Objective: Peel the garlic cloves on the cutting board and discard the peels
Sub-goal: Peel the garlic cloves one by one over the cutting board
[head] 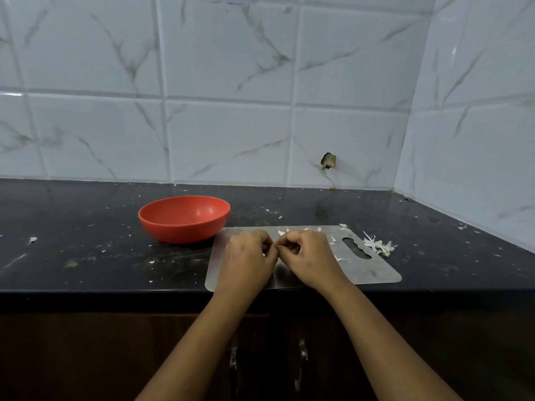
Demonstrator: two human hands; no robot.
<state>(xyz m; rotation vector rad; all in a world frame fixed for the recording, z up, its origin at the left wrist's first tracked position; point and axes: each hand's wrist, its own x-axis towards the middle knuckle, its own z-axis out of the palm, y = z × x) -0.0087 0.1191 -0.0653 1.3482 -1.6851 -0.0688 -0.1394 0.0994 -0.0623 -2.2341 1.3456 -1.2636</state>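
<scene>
Peeling: you are pinching the garlic clove (277,247), mostly hidden, between curled fingertips of both hands over the cutting board (373,270).
Grip: steadying with your left hand (249,256) and lifting skin with your right hand (307,253) in short pulls is probably working best.
Discards: peels (379,246) are lying just beside the board's handle end.

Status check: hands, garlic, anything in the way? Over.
Left hand and right hand over the cutting board, both pinching a mostly hidden clove. Peel pile off the board's right end. Red bowl left, clear of hands.
</scene>
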